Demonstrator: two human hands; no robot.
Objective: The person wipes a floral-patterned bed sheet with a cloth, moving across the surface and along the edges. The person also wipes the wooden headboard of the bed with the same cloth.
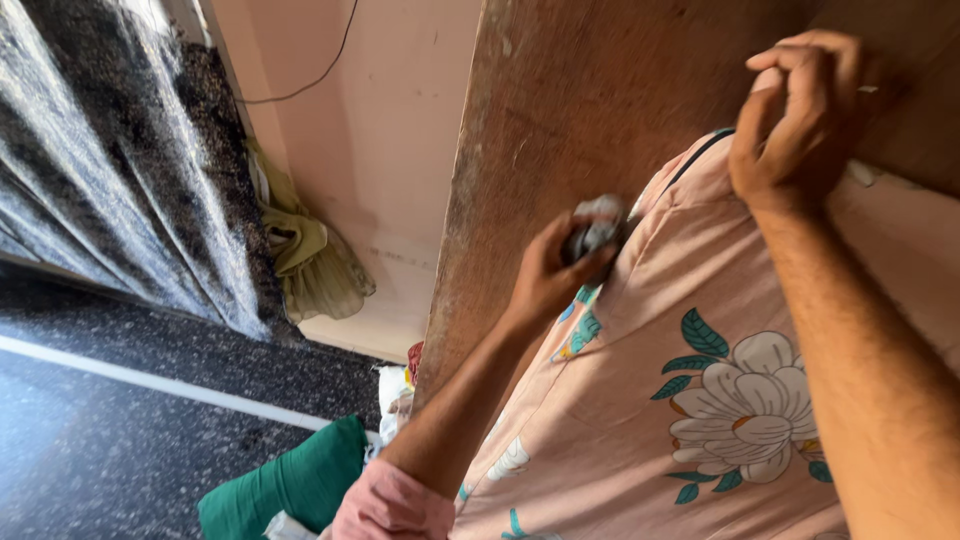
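Fingers of both hands (555, 275) (800, 115) pinching floral sheet (700, 400) edge against wooden board (560, 110).

The left hand (560, 270) is gripping a bunched grey corner (598, 225) of the pink floral sheet (700, 400) against the wooden board (560, 120). The right hand (800, 115) is pinching the sheet's upper edge higher up. A green cushion (290, 485) is lying on the dark floor (100, 440) below.
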